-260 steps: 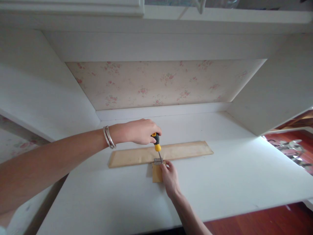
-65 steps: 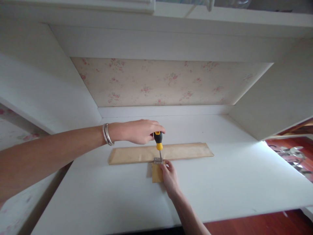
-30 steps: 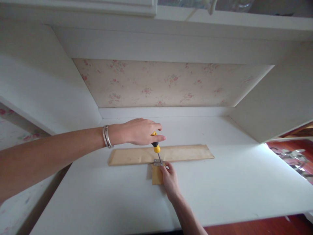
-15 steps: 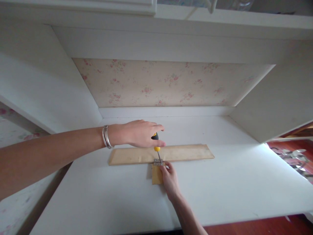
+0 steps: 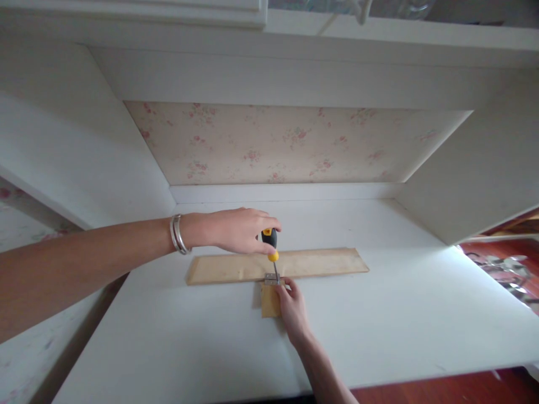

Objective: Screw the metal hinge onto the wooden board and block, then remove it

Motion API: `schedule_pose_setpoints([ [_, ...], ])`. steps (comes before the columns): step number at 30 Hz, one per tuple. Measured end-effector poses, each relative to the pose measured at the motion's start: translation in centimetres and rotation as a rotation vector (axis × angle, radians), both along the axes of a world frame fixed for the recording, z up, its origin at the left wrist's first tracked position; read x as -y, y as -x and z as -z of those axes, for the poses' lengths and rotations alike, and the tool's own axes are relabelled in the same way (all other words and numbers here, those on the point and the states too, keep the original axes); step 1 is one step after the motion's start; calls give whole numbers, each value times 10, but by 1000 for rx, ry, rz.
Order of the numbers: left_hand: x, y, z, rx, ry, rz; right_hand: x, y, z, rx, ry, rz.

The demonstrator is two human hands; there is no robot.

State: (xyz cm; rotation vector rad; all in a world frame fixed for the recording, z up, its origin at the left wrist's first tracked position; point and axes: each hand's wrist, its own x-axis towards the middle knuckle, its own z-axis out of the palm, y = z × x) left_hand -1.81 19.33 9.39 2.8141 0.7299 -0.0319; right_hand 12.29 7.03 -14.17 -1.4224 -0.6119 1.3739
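Screwdriver (image 5: 270,251) near upright, tip down on hinge (image 5: 272,278).

A white desk surface (image 5: 379,331) was spread across the lower half of the frame, boxed in by white side panels (image 5: 67,163) at left and right. Faded floral wallpaper (image 5: 290,146) was seen on the back panel in the upper middle, with a white shelf edge (image 5: 269,33) above it. Reddish wood flooring (image 5: 442,390) was glimpsed at the lower right, and something shiny and crinkled (image 5: 505,272) was caught at the right edge, too blurry to identify.
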Motion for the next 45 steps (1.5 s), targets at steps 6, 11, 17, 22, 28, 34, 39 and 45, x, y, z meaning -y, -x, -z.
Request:
schedule_pose_setpoints([
  [6, -3, 2, 2, -84, -44, -78, 0, -1, 0, 21, 2, 0],
  [11, 1, 1, 2, -50, -6, -75, 1, 0, 0, 4, 9, -7],
  [17, 1, 2, 0, -11, 111, 130, -1, -1, -1, 32, 9, -12],
  [22, -2, 3, 3, -120, -20, -120, 0, -1, -2, 6, 6, -10],
  [28, 4, 0, -2, 47, 66, 131, -1, -3, 3, -5, 2, -19],
  [34, -7, 2, -2, -98, -15, -99, -1, -3, 3, 10, -3, -7],
  [39, -5, 1, -5, -21, 58, 81, -1, -3, 2, 12, 5, -19],
  [45, -10, 1, -2, -132, -38, -173, -1, -3, 2, -5, 1, -16],
])
